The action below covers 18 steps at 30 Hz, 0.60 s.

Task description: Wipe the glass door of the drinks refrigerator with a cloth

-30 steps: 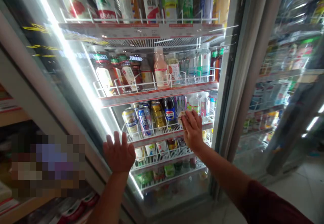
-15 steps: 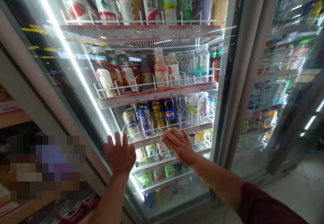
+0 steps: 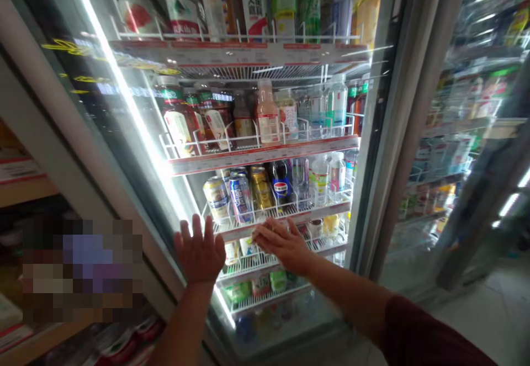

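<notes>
Closest to the viewer, two bare forearms reach forward, the right one emerging from a dark red sleeve [image 3: 430, 327]. The person's left hand [image 3: 200, 251] is open, fingers spread and pointing up, palm facing a glass cooler door [image 3: 285, 335] near its left edge. The right hand [image 3: 284, 244] holds a pale, crumpled cloth [image 3: 259, 235] under its fingers, at the glass, in front of the lower shelves. The pane is smooth and clear, with yellow and white reflections (lit signs, by the look of them) floating across its upper left. To the left stands a wooden shelf [image 3: 27, 190], beside a patch blurred into coloured squares. Behind the glass, a bright light strip [image 3: 124, 93] slants down the left side. White wire shelves carry upright drinks: a row of cans [image 3: 240, 197] next to a dark bottle with a blue label [image 3: 282, 188], and taller bottles above. Off to the right, blurred, are another stocked cooler [image 3: 447, 150] and a pale tiled floor [image 3: 491, 300].
</notes>
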Each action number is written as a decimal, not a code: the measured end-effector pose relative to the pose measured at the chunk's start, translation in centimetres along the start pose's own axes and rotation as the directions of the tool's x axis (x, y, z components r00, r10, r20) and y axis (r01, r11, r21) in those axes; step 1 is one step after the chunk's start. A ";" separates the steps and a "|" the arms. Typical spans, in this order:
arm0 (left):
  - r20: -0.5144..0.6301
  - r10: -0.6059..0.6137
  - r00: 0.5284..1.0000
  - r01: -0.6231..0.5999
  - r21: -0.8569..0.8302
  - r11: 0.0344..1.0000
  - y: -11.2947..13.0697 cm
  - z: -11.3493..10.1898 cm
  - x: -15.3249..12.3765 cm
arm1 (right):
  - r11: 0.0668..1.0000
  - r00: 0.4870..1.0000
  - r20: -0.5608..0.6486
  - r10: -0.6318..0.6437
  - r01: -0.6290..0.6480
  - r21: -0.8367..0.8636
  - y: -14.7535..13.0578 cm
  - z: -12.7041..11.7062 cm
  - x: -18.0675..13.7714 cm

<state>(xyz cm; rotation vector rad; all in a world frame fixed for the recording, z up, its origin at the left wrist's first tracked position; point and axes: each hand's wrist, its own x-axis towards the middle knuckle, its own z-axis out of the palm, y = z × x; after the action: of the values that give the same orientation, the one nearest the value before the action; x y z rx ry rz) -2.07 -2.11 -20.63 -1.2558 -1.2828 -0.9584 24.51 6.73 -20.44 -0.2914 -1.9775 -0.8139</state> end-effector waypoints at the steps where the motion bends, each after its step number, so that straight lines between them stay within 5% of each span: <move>1: -0.006 0.014 1.000 -0.014 0.009 1.000 0.0 -0.1 0.2 | 1.000 1.000 -0.006 0.024 -0.024 0.004 0.1 -0.1 0.4; 6: -0.007 0.032 0.999 -0.032 0.038 0.999 -0.1 -0.1 0.2 | 0.969 0.966 -0.087 0.245 -0.244 0.024 1.1 0.1 2.7; 12: 0.016 -0.005 1.000 0.005 0.012 1.000 -0.2 0.1 -0.2 | 0.999 0.999 0.018 0.032 -0.032 0.035 -1.4 0.2 1.4; 18: 0.004 0.017 1.000 -0.017 0.013 1.000 0.0 -0.1 0.0 | 0.975 0.975 -0.032 0.220 -0.219 0.041 -0.5 -0.2 3.4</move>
<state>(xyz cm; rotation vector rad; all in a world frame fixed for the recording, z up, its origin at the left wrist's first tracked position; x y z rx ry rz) -2.07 -2.25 -20.57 -1.2571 -1.2782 -0.9344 22.58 5.83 -17.75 -0.4614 -1.8845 -0.6349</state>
